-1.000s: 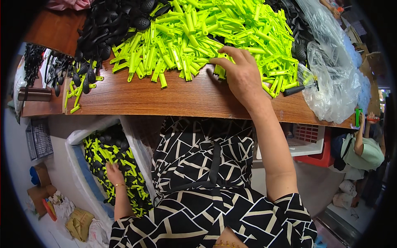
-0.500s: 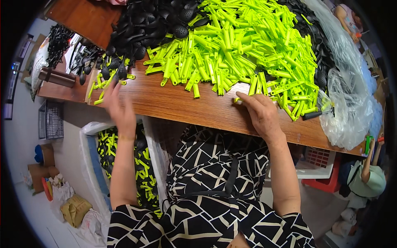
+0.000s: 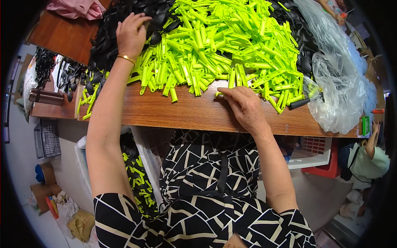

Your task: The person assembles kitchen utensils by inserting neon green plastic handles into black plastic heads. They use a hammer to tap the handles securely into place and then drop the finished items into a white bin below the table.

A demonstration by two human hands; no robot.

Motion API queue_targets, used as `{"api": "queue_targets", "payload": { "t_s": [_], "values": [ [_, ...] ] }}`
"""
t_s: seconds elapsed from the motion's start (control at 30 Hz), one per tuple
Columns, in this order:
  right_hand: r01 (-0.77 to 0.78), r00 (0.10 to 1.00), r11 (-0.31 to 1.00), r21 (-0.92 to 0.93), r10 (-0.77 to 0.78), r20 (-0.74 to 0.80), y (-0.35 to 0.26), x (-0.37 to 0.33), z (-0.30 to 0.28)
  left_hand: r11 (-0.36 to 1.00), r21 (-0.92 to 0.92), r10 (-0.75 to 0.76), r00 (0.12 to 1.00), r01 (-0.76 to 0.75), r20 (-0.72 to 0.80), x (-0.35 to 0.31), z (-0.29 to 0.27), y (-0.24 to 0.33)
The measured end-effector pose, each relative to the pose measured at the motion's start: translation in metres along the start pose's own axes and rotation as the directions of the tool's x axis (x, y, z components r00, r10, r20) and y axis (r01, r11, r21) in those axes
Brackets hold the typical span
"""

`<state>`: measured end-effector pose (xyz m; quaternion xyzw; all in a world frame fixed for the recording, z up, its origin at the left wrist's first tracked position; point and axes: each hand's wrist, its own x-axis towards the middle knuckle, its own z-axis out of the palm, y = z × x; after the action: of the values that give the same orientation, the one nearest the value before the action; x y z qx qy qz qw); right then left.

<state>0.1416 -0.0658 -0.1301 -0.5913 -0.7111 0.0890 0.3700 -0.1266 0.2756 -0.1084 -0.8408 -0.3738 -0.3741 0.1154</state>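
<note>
My left hand (image 3: 131, 35) reaches over the far-left pile of black perforated spoon heads (image 3: 111, 29). Its fingers are apart and slightly bent, and nothing shows in them. A thin gold bangle is on that wrist. Close to the table's front edge, my right hand (image 3: 245, 106) is closed on a lime-green plastic handle (image 3: 218, 94). Only the handle's end sticks out at the fingertips; my fingers hide the rest. A big heap of similar lime-green handles (image 3: 231, 37) lies just beyond my right hand.
On the wooden table (image 3: 161, 111), a black-handled tool (image 3: 301, 103) lies beside clear plastic sheeting (image 3: 331, 91) at the right. A few assembled pieces (image 3: 87, 97) and a brown flask (image 3: 46, 97) are at the left. Below stands a lined box (image 3: 142, 177) of green-and-black pieces. Another person's arm (image 3: 372, 138) shows far right.
My left hand has moved from the table's left front, near the assembled pieces, up and away to the black pile. My right hand stays near the front edge with the handle. The whole view has shifted slightly.
</note>
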Motion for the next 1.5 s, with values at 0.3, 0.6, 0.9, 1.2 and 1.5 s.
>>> {"api": "queue_targets", "payload": {
  "t_s": [0.3,0.6,0.9,1.2,1.5],
  "values": [
    [-0.010,0.995,0.990,0.143,0.024,-0.092,-0.002,-0.006,-0.004,0.878,-0.411,0.150,0.957,-0.245,-0.248,-0.005,-0.056,0.128],
    [0.123,0.970,0.971,0.208,-0.073,-0.231,-0.009,-0.010,-0.011,0.675,-0.738,0.158,0.976,0.006,0.152,-0.062,-0.083,0.219],
    [-0.226,0.945,0.653,0.722,0.327,0.000,-0.019,-0.040,-0.045,0.091,-0.570,0.174,0.550,0.817,0.817,-0.131,-0.126,0.233],
    [-0.170,0.982,0.947,0.274,0.141,0.123,-0.027,-0.029,-0.058,-0.272,-0.415,0.069,0.447,0.868,0.892,-0.152,-0.102,0.249],
    [-0.305,0.916,0.520,0.798,0.390,0.096,-0.044,-0.051,-0.008,-0.804,-0.513,-0.267,0.590,0.299,0.762,-0.142,-0.110,0.278]
  ]
}}
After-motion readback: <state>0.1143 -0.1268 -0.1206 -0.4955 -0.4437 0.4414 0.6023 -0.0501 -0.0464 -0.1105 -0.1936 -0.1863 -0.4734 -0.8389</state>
